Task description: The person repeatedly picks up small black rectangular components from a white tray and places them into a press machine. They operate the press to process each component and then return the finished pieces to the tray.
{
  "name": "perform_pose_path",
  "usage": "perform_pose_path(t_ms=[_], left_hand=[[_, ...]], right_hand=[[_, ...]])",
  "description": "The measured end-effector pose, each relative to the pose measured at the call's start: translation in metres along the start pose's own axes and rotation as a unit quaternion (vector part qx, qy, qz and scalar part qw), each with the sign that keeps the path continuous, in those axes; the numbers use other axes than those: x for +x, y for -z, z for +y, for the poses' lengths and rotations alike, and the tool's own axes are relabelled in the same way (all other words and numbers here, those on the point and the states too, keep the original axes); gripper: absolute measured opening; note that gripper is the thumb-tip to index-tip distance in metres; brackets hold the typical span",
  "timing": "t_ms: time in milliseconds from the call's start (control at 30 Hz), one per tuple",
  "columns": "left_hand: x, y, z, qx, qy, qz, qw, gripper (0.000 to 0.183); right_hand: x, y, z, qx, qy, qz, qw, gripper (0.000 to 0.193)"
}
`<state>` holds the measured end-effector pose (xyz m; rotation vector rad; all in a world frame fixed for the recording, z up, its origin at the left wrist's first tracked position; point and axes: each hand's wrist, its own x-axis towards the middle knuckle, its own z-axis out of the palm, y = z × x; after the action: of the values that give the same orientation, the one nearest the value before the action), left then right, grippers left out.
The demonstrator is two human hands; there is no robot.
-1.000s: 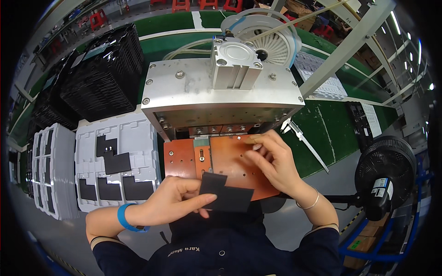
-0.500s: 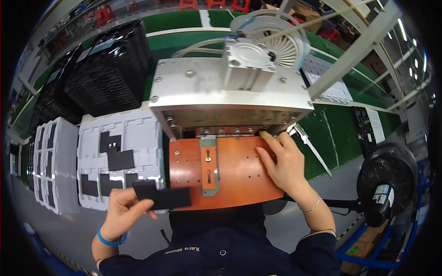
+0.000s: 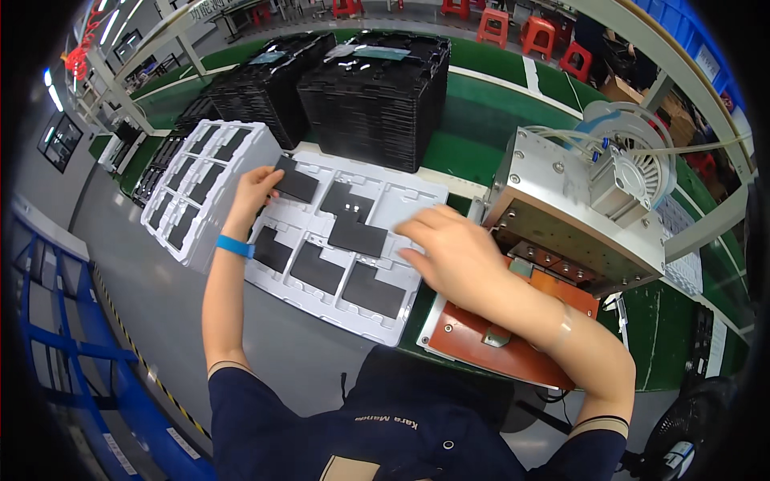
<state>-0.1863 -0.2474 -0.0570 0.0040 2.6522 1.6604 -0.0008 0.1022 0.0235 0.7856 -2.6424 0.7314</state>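
l hand [image 3: 255, 195] grips blk piece [image 3: 297, 181], white tray's [image 3: 403, 200] far l corner; r hand [image 3: 451, 247] open nr r edge.

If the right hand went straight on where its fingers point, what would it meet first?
The right hand would probably meet the black sheet near the white tray's middle, though its height above that is unclear.

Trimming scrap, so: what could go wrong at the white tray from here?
1. The left hand grips the held piece near one end only, so it could tip or land askew on the tray.
2. The right hand hangs close to the middle piece and might nudge it.
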Motion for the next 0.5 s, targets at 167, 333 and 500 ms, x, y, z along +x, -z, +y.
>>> perform_pose_path(t_ms=[167,333,500], left_hand=[[-0.017,-0.021,0.001,0.307,-0.107,0.105,0.940,0.033],[-0.050,-0.032,0.011,0.361,-0.325,0.030,0.874,0.046],[-0.059,-0.046,0.007,0.397,-0.249,-0.091,0.879,0.053]], right_hand=[[0.064,-0.069,0.010,-0.110,-0.101,-0.215,0.965,0.051],[0.061,-0.093,0.016,-0.111,-0.140,-0.199,0.964,0.058],[0.064,-0.091,0.025,0.062,-0.152,-0.105,0.981,0.031]])
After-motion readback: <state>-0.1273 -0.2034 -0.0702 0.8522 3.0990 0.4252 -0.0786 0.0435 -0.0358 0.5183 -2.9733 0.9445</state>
